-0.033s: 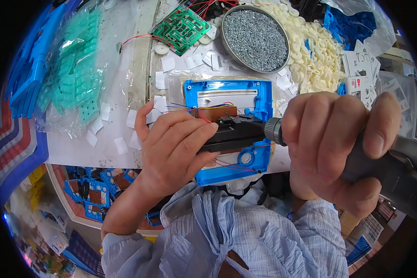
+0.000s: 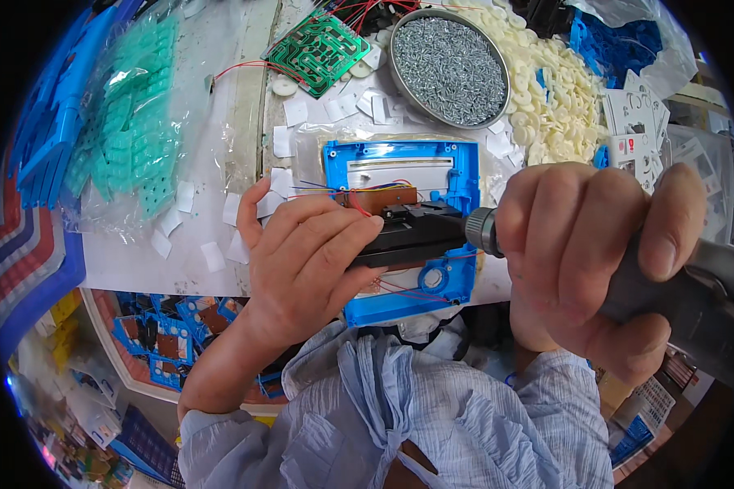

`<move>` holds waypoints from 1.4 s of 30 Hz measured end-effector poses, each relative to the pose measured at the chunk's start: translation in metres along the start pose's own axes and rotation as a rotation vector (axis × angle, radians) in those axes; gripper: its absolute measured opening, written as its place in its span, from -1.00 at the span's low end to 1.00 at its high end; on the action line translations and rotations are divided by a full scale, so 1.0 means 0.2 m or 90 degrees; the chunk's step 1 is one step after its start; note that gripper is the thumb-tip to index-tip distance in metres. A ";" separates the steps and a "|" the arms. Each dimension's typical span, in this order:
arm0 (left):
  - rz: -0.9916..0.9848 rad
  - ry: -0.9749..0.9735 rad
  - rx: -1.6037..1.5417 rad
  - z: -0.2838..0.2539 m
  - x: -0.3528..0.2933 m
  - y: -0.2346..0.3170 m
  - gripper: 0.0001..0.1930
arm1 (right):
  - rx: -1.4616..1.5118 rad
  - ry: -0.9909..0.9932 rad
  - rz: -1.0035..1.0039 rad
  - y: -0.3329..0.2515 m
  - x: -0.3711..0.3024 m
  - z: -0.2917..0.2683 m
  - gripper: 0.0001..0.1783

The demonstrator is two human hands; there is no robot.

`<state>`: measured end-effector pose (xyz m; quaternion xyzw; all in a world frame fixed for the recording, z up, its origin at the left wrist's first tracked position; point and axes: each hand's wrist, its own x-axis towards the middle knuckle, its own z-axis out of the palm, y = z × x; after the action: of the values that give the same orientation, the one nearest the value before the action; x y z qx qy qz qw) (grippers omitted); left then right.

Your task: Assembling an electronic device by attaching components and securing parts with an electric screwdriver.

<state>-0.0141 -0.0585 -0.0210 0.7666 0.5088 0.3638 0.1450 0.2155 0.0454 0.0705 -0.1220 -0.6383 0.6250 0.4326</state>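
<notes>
Left hand (image 2: 306, 257) grips black part (image 2: 420, 239) over blue case (image 2: 408, 310); right hand (image 2: 575, 248) holds gray power screwdriver (image 2: 484, 231) at part's right end.

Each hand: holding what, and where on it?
Left hand: black plastic module, held at its left end. Right hand: dark grey power screwdriver, fingers wrapped around its body behind the ridged collar.

Blue plastic housing (image 2: 408, 309); over it black module (image 2: 420, 238); above it green circuit board (image 2: 318, 53); left of it red-white-blue striped sheet (image 2: 34, 269)
</notes>
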 end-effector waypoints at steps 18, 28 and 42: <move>-0.009 -0.006 0.032 -0.02 -0.02 0.04 -0.45 | -0.040 0.140 -0.109 0.03 0.09 -0.18 -0.64; 0.076 0.117 0.010 -0.22 0.30 0.35 -0.42 | -0.193 0.351 -0.016 -0.02 0.10 -0.02 -0.88; 0.077 0.242 -0.343 -0.08 0.77 0.80 -0.36 | -0.162 0.339 -0.100 -0.15 -0.01 0.07 -0.81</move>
<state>0.1151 0.0061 0.1483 0.6480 0.3659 0.6297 0.2229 0.2183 0.0289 0.0990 -0.2850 -0.5828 0.4509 0.6131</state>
